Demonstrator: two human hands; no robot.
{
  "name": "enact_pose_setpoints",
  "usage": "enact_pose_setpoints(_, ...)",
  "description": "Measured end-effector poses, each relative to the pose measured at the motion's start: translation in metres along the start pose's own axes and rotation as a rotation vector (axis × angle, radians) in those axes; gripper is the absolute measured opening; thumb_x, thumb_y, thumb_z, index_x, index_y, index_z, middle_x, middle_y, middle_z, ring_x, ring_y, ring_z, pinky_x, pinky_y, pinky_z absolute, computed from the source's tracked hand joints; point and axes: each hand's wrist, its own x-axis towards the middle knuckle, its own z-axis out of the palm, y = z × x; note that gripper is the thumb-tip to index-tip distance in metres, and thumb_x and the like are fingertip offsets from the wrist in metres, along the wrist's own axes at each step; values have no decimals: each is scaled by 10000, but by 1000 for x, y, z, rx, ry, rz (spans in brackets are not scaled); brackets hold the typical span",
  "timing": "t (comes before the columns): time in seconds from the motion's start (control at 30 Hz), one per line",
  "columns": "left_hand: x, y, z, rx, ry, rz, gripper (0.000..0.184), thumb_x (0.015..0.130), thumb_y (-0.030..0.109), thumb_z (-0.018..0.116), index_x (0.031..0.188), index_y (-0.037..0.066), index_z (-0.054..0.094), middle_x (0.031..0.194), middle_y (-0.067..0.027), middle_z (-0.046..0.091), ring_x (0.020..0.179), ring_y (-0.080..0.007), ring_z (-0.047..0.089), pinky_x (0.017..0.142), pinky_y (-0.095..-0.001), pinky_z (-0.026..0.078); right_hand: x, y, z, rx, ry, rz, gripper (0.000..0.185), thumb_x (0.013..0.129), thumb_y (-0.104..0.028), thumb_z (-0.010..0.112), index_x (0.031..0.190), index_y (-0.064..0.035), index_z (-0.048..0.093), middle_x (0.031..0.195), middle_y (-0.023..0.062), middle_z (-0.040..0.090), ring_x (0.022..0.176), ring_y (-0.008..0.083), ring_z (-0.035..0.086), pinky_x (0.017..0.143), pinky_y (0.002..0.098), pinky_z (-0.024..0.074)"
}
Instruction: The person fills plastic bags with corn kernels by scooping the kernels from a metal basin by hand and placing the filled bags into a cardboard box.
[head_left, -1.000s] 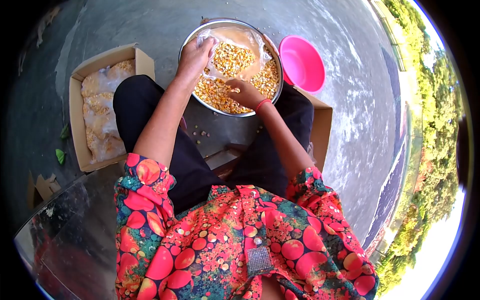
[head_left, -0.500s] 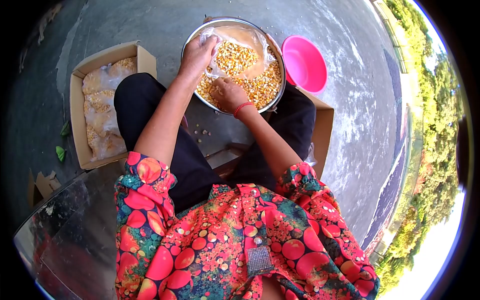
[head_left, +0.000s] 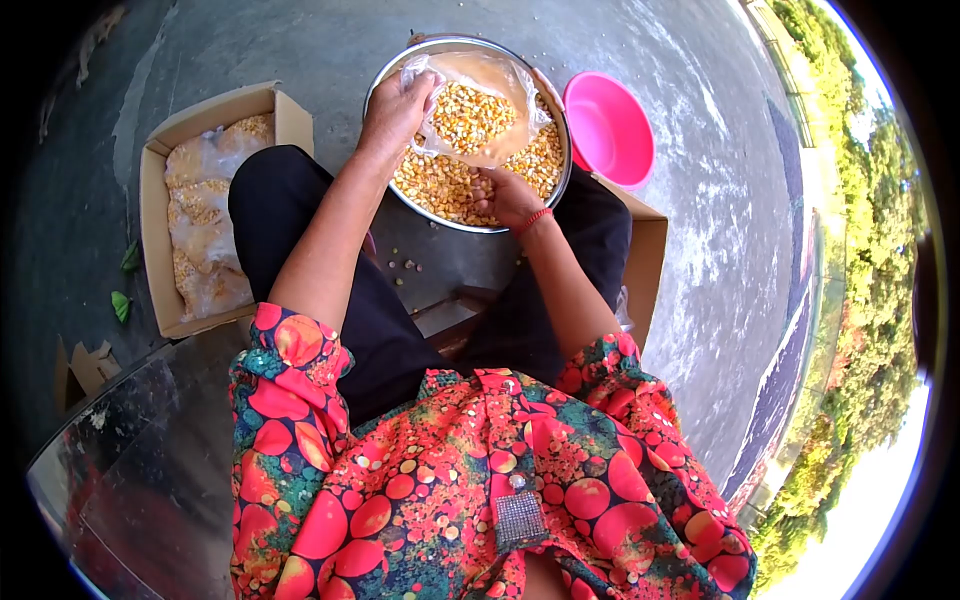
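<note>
Left hand (head_left: 398, 108) seemingly pinches the bag (head_left: 490, 75) by its left edge.

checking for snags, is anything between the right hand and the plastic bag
Nothing visible. The right hand is at the near edge of the plastic bag, by loose corn; the left hand grips the bag's left side.

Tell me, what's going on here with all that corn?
A person is handling corn kernels over a round bowl. Their left hand grips the edge of a clear plastic bag with kernels in it. Their right hand, fingers curled, is at the loose kernels just below the bag; whether it holds any is hard to tell. A pink basin sits beside the bowl.
</note>
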Motion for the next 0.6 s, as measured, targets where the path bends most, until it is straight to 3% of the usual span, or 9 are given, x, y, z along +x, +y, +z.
enact_pose_setpoints(0.07,0,0,0,-2,0,3,198,850,238,526,866,64,620,618,62,472,518,-12,370,447,-165,284,-4,-4,-3,182,-208,5,172,886,-205,447,871,-49,518,727,22,518,529,88,424,460,187,388)
enact_pose_setpoints(0.1,0,0,0,3,0,-4,197,849,239,528,866,65,620,618,62,473,518,-12,372,447,-166,286,-7,-6,0,171,-176,13,195,894,-234,412,820,-70,487,721,17,512,508,70,366,453,177,324)
enact_pose_setpoints(0.23,1,0,0,7,-7,-6,197,847,240,532,869,65,619,620,62,476,518,-11,373,445,-164,287,-25,-15,19,28,-116,1,190,891,-220,418,832,-61,505,726,19,516,525,70,391,464,186,352)
enact_pose_setpoints(0.33,0,0,1,-13,12,-16,197,847,242,534,872,66,618,621,62,476,517,-10,372,442,-163,285,-38,-29,43,-51,-284,-78,186,890,-200,421,850,-50,524,754,27,531,583,79,458,506,201,412)
enact_pose_setpoints(0.4,0,0,0,-11,4,-14,198,846,242,534,873,65,618,622,62,477,516,-10,371,442,-163,284,-40,-40,59,1,-190,-148,179,887,-170,423,869,-35,540,783,39,548,668,109,528,576,219,470)
enact_pose_setpoints(0.43,0,0,0,-10,-6,-11,199,846,243,533,873,64,618,623,61,478,515,-10,371,441,-162,283,-31,-43,59,35,-189,-207,193,880,-151,428,950,-7,534,871,81,561,785,149,559,694,258,491)
enact_pose_setpoints(0.53,-2,3,1,-15,7,-31,201,847,242,532,874,63,617,621,62,475,512,-11,367,440,-164,282,-16,-61,69,62,-163,-354,261,876,-143,427,1077,4,504,1007,113,552,899,187,547,803,299,449)
enact_pose_setpoints(0.57,-2,4,1,-16,9,-29,201,847,242,532,874,63,617,621,62,475,512,-11,367,440,-164,282,-23,-70,75,-148,-109,-420,344,865,-133,438,1190,-20,448,1133,107,518,999,209,516,878,342,387)
enact_pose_setpoints(0.6,-2,5,1,-16,18,-31,204,848,244,530,873,61,616,619,61,469,511,-14,365,440,-167,282,-29,-75,82,-314,2,-453,350,839,-125,473,1179,-40,480,1149,69,525,1024,218,506,875,325,375)
